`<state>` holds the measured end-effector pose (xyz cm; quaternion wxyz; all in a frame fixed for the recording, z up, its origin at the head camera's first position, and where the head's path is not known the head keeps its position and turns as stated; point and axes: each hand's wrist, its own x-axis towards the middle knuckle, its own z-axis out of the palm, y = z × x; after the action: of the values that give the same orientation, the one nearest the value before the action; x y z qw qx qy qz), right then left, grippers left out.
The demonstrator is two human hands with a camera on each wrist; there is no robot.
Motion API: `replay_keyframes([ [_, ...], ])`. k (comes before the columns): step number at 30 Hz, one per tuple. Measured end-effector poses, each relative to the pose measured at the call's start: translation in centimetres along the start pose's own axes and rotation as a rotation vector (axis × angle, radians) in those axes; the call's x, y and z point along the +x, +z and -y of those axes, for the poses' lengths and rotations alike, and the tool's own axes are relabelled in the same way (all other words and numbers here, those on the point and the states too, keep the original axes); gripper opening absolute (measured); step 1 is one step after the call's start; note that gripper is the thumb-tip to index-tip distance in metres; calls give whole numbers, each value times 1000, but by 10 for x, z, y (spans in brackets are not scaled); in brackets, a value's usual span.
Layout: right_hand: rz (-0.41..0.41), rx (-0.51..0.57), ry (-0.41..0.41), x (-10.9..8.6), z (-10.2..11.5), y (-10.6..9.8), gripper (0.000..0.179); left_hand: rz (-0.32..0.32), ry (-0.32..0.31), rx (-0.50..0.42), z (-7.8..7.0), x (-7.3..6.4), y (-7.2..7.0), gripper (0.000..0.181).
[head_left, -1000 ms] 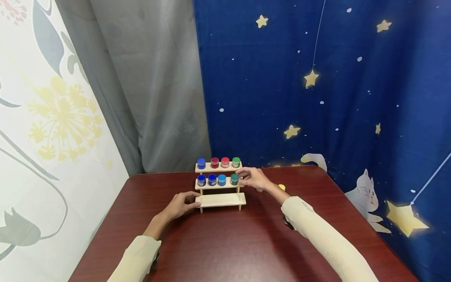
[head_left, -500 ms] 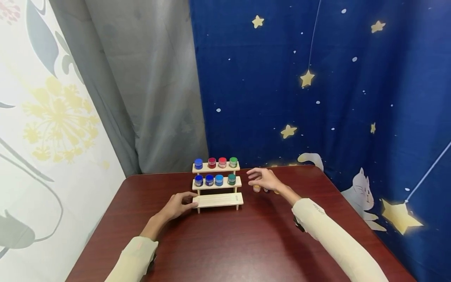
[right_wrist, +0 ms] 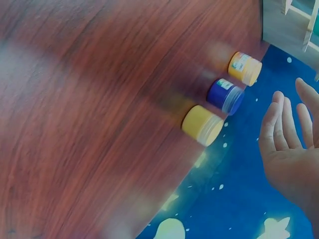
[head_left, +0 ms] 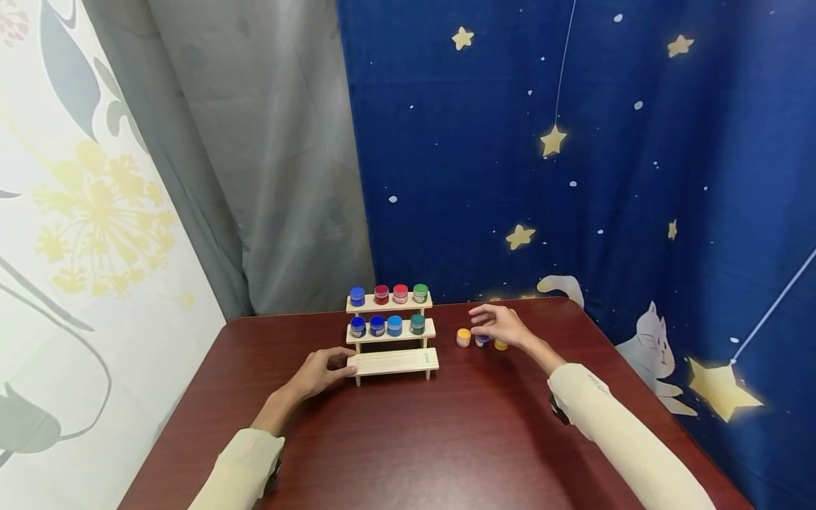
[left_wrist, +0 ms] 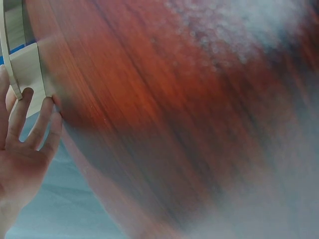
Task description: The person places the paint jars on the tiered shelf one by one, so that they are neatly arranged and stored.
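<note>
A small three-tier wooden rack (head_left: 389,361) stands on the table, several paint jars on its upper two tiers. The top tier holds a blue jar (head_left: 357,297), two reds and a green; on the middle one are blue jars and a dark green jar (head_left: 417,324). My left hand (head_left: 320,373) holds the left end of the bare lowest tier, thumb in front, fingers behind. My right hand (head_left: 503,326) hovers with nothing in it, fingers parted, beside and above an orange-yellow jar (right_wrist: 244,68), a purple jar (right_wrist: 225,96) and a yellow jar (right_wrist: 202,125).
The dark red wooden table (head_left: 395,446) reaches back to a grey curtain (head_left: 293,163) and a blue starry curtain (head_left: 472,163). A white patterned panel (head_left: 95,283) borders its left side. The three loose jars stand in a row right of the rack.
My right hand has drawn away from the dark green jar on the middle tier and moved right, over the loose jars, uncovering the orange-yellow one. My left hand stays at the rack.
</note>
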<state>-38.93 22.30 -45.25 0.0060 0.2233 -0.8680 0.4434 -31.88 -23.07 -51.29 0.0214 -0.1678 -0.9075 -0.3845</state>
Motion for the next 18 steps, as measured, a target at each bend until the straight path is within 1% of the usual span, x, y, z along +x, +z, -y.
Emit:
replay_keyframes([
  [2, -6, -2, 1, -2, -3, -4, 38, -2, 15, 2, 0, 0, 0, 37],
  [5, -14, -12, 18, -5, -9, -9, 37, -3, 19, 8, 0, 0, 0, 36],
  [14, -49, -37, 94, -16, -29, -24, 39, 13, -8, 5, 0, 1, -1, 37],
  [18, -59, -55, 121, -19, -38, -28, 40, 16, -5, 5, 0, 0, -1, 36],
])
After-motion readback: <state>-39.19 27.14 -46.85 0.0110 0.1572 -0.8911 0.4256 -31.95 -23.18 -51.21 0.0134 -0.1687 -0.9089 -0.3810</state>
